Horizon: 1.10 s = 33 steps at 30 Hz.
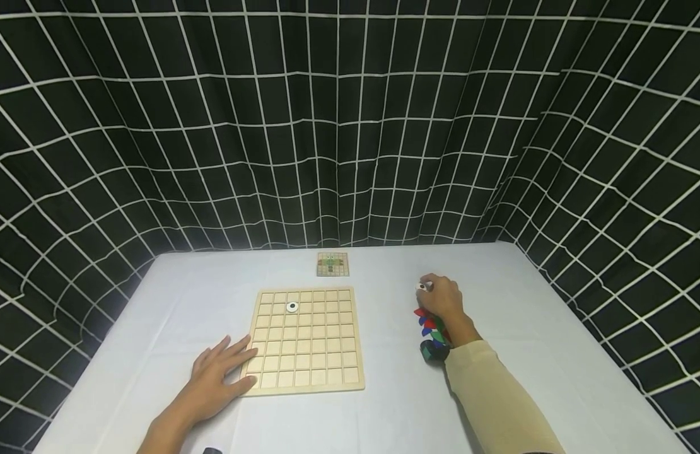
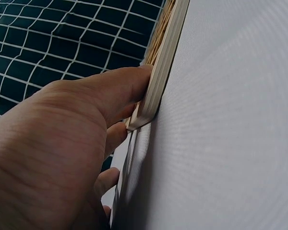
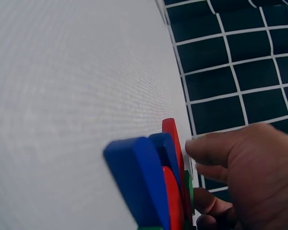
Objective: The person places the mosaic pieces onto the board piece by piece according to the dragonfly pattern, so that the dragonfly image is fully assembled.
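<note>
A square wooden grid board point(image 1: 304, 388) lies on the table, with a white disc with a black dot point(image 1: 292, 307), like an eye, in one of its upper cells. My left hand point(image 1: 216, 378) is spread at the board's left edge; its thumb point(image 2: 129, 84) touches the rim near the corner. To the right of the board, my right hand point(image 1: 443, 297) pinches a second white eye disc point(image 1: 421, 287) between thumb and fingertips. In the right wrist view that disc is hidden. Just below the right hand are red, blue and green pieces point(image 1: 428, 325), partly covered by the wrist.
A small picture card point(image 1: 333, 264) showing a coloured figure on a grid lies behind the board. The white-covered table point(image 1: 390, 359) is bordered by a dark curtain point(image 1: 350, 126) with white grid lines. A blue piece point(image 3: 134, 163) stands closest in the right wrist view.
</note>
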Motion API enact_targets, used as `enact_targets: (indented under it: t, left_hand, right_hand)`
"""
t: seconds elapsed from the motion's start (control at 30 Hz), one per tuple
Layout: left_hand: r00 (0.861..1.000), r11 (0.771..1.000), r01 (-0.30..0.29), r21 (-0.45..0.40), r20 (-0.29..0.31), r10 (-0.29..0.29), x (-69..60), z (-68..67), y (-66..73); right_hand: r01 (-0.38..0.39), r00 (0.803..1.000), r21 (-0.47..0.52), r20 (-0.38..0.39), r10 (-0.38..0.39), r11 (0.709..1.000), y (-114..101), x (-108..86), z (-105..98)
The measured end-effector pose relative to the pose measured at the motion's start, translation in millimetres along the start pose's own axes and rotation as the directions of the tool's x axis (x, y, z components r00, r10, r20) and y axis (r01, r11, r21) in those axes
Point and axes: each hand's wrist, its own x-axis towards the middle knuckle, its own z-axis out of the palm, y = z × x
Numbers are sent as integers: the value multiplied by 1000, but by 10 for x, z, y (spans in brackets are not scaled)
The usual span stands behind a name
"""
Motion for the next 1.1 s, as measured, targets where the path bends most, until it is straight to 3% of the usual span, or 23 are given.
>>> enact_targets:
  t: [0.4, 0.7, 1.1]
  left_hand:
    - [1000, 1000, 1, -11, -5, -1, -5, 39, 1]
    - [1000, 1000, -12, -12, -3, 12, -8, 19, 6]
    - [1000, 1000, -12, -6, -4, 12, -7, -5, 11]
  right_hand:
    - [-15, 1000, -6, 20, 15, 1000, -15, -11, -37]
    - [134, 991, 116, -17, -133, 984, -198, -150, -206]
    - [368, 924, 138, -163, -345, 920, -622, -507, -532]
